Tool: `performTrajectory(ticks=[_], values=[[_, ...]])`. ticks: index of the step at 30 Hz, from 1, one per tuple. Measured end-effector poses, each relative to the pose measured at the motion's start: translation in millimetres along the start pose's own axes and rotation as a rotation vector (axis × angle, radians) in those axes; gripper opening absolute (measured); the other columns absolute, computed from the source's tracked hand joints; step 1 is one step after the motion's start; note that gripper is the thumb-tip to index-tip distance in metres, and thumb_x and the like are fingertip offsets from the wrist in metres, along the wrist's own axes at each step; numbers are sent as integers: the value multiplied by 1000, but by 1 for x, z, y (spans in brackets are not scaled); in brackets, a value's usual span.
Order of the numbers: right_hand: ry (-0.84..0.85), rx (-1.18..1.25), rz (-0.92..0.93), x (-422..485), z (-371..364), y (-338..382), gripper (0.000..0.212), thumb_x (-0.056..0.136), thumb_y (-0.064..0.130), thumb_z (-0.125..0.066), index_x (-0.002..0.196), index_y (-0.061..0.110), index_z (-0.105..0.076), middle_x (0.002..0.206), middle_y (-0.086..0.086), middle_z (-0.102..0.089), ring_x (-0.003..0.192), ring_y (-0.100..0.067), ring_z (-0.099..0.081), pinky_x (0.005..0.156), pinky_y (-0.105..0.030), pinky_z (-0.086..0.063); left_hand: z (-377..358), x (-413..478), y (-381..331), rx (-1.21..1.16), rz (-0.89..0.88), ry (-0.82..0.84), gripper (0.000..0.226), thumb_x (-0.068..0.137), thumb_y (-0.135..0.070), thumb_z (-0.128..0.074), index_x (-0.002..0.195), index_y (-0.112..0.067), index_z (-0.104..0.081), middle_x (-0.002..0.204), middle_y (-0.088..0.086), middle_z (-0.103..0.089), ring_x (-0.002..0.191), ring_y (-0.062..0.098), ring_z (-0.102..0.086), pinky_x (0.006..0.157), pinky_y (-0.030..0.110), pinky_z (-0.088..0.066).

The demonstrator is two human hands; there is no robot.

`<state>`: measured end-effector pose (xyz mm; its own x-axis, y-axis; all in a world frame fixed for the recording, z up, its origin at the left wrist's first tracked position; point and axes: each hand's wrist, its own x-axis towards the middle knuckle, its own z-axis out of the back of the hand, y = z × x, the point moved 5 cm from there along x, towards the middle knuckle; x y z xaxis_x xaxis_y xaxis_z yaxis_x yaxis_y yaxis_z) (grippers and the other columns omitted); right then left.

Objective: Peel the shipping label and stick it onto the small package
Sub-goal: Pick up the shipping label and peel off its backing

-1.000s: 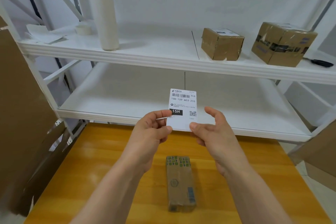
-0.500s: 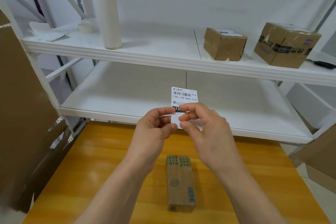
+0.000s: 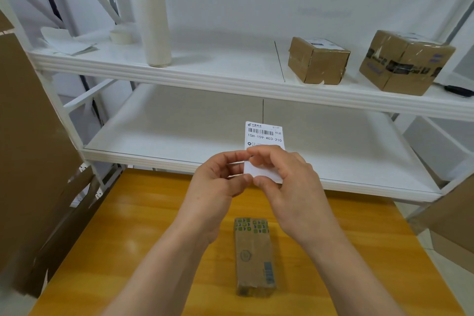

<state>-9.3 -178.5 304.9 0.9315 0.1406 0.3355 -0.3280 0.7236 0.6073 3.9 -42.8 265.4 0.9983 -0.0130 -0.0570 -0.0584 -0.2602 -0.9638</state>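
We pinch the shipping label [image 3: 264,136] upright with left hand [image 3: 218,182] and right hand [image 3: 289,182], barcode end up. The small package [image 3: 254,256] lies lengthwise away from us on the table [image 3: 128,238].

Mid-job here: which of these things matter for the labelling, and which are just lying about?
In the job: label, package on the table, left hand and right hand, both pinching the label.

Lying about, on the upper shelf: bottle, tape roll, papers, left box, right box.

upper shelf [image 3: 218,72]: white bottle [image 3: 153,25], tape roll [image 3: 120,36], smaller box [image 3: 318,61], larger box [image 3: 405,63] | below: yellow table [image 3: 128,251]
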Motion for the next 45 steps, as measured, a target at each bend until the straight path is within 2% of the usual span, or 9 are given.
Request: performTrajectory(ticks=[4, 15, 21, 26, 29, 31, 33, 38, 45], values=[[-2, -4, -10, 0, 0, -2, 43, 91, 17, -68, 124, 42, -57, 113, 24, -66, 113, -1, -50, 102, -36, -39, 0, -1, 0, -24, 18, 22, 39, 85, 13, -63, 107, -17, -73, 75, -5, -68, 73, 14, -64, 78, 32, -53], [1, 0, -22, -3, -3, -3, 45, 91, 16, -68, 125, 43, -56, 112, 24, -67, 114, -2, -52, 102, -41, -42, 2, -4, 1, -16, 30, 24, 40, 87, 15, -58, 110, -13, -72, 76, -4, -72, 79, 19, -64, 77, 32, -52], [12, 22, -36, -5, -3, 0, 42, 93, 18, -66, 125, 43, -56, 115, 23, -66, 117, -3, -54, 103, -42, -43, 3, -6, 1, -20, 31, 32, 39, 86, 14, -60, 110, -15, -73, 80, 0, -69, 78, 20, -61, 77, 32, -51], [0, 50, -28, -6, -2, 3, 41, 92, 19, -67, 121, 45, -56, 111, 23, -66, 114, -1, -58, 101, -44, -46, 3, -7, 1, -4, 27, 38, 40, 84, 11, -65, 110, -18, -74, 96, 14, -66, 81, 21, -60, 80, 34, -50], [-8, 76, -30, -8, -1, 4, 39, 91, 20, -69, 118, 45, -56, 107, 23, -65, 109, 0, -59, 101, -44, -47, 3, -9, 0, -8, 9, 34, 40, 84, 12, -65, 109, -18, -73, 90, 10, -70, 76, 16, -64, 75, 30, -51], [-25, 91, -25, -9, 0, 4, 39, 91, 21, -70, 115, 47, -56, 104, 23, -64, 106, 1, -60, 99, -41, -48, 3, -11, -2, -12, 2, 31, 41, 85, 12, -64, 111, -18, -72, 82, 3, -72, 69, 11, -65, 71, 28, -51], [-30, 111, -39, -11, 0, 1, 36, 90, 22, -71, 115, 44, -59, 101, 22, -64, 104, 2, -60, 94, -33, -49, 2, -13, -4, -18, 6, 27, 43, 85, 12, -64, 115, -18, -68, 77, -2, -73, 63, 7, -65, 65, 24, -49], [4, 136, -82, -11, -1, -1, 31, 90, 26, -71, 115, 42, -62, 95, 20, -67, 98, 6, -61, 77, -9, -41, 6, -14, -3, -13, 22, -30, 53, 85, 9, -67, 125, -25, -59, 89, 5, -75, 59, 4, -64, 67, 28, -45], [4, 170, -98, -11, 0, -2, 26, 91, 25, -69, 112, 40, -63, 88, 21, -70, 96, 9, -59, 76, -6, -38, 7, -15, -2, -6, 36, -45, 51, 83, 3, -72, 124, -23, -56, 88, 3, -74, 63, 4, -66, 70, 30, -46]])
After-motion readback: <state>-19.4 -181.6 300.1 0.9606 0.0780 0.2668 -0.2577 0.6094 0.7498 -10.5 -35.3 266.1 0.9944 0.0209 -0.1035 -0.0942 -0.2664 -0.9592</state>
